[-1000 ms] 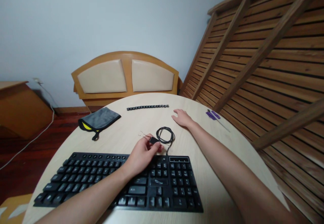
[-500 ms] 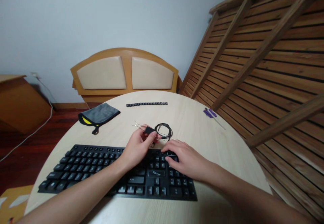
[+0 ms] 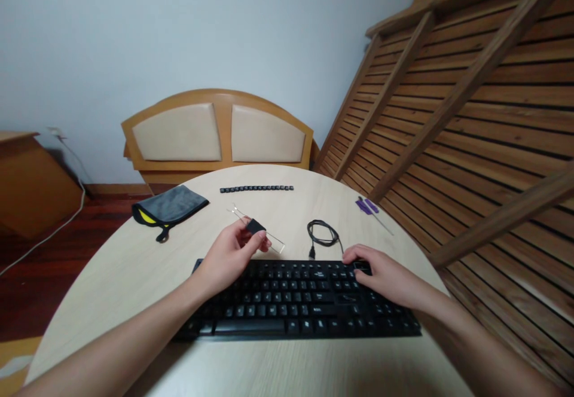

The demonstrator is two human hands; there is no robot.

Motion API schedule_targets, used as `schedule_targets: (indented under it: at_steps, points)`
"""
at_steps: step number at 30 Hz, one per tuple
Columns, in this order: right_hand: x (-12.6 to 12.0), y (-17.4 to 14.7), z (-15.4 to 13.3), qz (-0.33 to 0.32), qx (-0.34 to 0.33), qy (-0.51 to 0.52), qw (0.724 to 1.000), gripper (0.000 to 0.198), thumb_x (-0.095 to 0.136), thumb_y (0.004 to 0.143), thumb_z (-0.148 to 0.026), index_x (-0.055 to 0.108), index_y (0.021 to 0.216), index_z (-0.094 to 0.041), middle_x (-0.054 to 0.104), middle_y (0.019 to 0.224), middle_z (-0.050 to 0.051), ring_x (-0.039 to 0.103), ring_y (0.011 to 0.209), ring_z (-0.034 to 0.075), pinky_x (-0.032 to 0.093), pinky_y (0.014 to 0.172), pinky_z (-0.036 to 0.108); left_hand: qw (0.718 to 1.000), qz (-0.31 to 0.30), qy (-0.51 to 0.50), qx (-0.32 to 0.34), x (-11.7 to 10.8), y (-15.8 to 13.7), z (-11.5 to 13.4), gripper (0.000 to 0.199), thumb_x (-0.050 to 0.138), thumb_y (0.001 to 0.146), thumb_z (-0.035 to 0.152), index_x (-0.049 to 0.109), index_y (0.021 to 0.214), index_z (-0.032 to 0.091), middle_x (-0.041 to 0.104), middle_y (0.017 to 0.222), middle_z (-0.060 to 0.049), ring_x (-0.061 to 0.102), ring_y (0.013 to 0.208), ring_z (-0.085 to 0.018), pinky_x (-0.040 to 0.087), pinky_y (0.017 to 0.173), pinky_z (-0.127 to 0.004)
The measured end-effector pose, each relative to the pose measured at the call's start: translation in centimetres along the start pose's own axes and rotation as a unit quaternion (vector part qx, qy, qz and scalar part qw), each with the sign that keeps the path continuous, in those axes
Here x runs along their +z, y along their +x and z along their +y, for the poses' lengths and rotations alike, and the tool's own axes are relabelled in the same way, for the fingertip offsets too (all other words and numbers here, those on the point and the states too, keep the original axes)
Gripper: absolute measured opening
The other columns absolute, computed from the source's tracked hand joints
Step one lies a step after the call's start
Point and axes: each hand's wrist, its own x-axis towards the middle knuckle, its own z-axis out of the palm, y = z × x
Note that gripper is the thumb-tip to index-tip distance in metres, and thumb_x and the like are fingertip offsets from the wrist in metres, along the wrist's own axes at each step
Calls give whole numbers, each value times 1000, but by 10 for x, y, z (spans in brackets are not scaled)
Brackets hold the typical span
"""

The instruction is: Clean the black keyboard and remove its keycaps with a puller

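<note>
My left hand [image 3: 231,252] is closed around a wire keycap puller [image 3: 256,226]; its black middle sits between thumb and fingers, with thin metal wires poking out at both ends. Below it lies a black keyboard [image 3: 296,310], its left part hidden by my left forearm. At the keyboard's upper right corner my right hand [image 3: 381,271] grips the back edge, thumb on top. The keyboard's coiled black cable [image 3: 329,243] rests behind it, plug on the table. A row of small black keycaps [image 3: 256,188] stretches across the far side of the table.
A grey cloth with yellow lining [image 3: 170,205] lies at the table's left. Toward the right edge is a purple-bristled brush-like tool [image 3: 366,206] with a thin metal stem. The round table [image 3: 287,364] stands near a headboard [image 3: 215,134] and leaning wooden slats [image 3: 470,116].
My right hand has slid the keyboard to the right, and the cable has moved along with it. My left hand has shifted slightly left, still holding the keycap puller.
</note>
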Motion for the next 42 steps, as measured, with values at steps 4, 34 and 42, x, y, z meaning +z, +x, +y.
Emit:
schedule_targets:
  at_steps: [4, 34, 42]
  points:
    - [-31, -2, 18, -33, 42, -47, 997, 25, 57, 70, -19, 68, 91, -27, 72, 104, 7, 66, 102, 27, 49, 95, 40, 994, -28, 105, 32, -14, 6, -4, 24, 58, 94, 40, 64, 87, 18, 72, 78, -5, 68, 73, -18, 51, 67, -29]
    - [108, 118, -93, 39, -72, 282, 956, 38, 54, 96, -50, 71, 103, -17, 70, 93, 6, 65, 79, 17, 53, 68, 29, 896, -299, 301, -133, -81, 7, -15, 53, 81, 70, 43, 70, 115, 18, 78, 92, -7, 71, 73, -24, 47, 64, -27]
    - [85, 110, -91, 41, -75, 249, 965, 27, 63, 91, -41, 70, 99, -16, 68, 82, 4, 61, 73, 17, 51, 70, 31, 905, -319, 265, -93, -56, 16, -31, 46, 71, 84, 46, 66, 117, 15, 75, 92, -7, 67, 79, -22, 46, 71, -31]
